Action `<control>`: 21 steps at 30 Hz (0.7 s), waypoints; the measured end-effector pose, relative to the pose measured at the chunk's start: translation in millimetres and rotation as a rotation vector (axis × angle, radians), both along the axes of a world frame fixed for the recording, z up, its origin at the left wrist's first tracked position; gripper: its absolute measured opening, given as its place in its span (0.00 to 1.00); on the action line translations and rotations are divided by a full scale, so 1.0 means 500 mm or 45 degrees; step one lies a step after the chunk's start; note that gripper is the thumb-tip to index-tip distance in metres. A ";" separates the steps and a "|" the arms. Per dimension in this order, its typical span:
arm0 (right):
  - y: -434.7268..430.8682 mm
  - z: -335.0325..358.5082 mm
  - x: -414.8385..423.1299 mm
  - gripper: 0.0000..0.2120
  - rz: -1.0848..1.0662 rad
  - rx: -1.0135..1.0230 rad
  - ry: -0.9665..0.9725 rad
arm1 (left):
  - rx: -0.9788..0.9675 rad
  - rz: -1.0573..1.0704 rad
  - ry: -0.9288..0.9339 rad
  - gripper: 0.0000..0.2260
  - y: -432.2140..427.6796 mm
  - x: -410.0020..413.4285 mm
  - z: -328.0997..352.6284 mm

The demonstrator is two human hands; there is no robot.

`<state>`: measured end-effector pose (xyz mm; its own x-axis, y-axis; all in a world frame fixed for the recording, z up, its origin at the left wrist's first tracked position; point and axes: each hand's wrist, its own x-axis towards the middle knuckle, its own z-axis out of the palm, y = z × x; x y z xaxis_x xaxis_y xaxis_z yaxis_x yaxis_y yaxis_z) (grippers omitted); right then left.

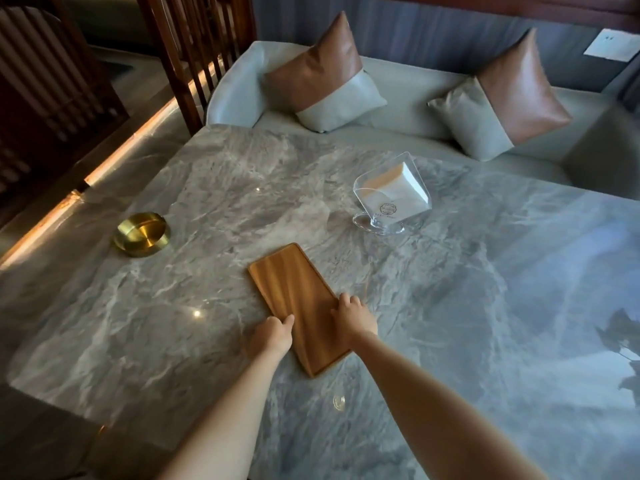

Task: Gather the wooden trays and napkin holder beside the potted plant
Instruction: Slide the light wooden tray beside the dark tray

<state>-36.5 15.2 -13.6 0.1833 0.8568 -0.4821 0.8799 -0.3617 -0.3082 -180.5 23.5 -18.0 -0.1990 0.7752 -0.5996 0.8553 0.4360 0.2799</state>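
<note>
A long wooden tray [294,292] lies flat on the grey marble table [467,306], angled from upper left to lower right. My left hand [272,336] grips its left long edge, thumb on top. My right hand [353,315] holds the right long edge, fingers curled over the rim. A clear acrylic napkin holder [389,199] with white napkins stands further back, to the right of the tray's far end. No potted plant shows directly; only a dark leafy reflection [620,337] lies on the table at the right edge.
A round brass dish [142,233] sits near the table's left edge. Behind the table runs a pale bench [408,98] with two brown-and-grey cushions. A slatted wooden screen [194,57] stands at the back left.
</note>
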 end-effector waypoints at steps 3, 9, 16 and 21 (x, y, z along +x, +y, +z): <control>-0.007 0.000 0.002 0.15 -0.077 -0.002 0.075 | 0.005 0.010 0.050 0.23 -0.005 0.005 0.007; -0.017 0.020 0.021 0.16 -0.218 0.083 0.195 | 0.171 0.040 0.084 0.21 -0.022 0.032 0.023; -0.045 0.041 0.123 0.16 -0.233 0.141 0.211 | 0.358 0.048 -0.100 0.18 -0.040 0.122 0.032; -0.096 0.055 0.250 0.15 -0.272 0.218 0.176 | 0.362 -0.084 -0.060 0.18 -0.063 0.244 0.050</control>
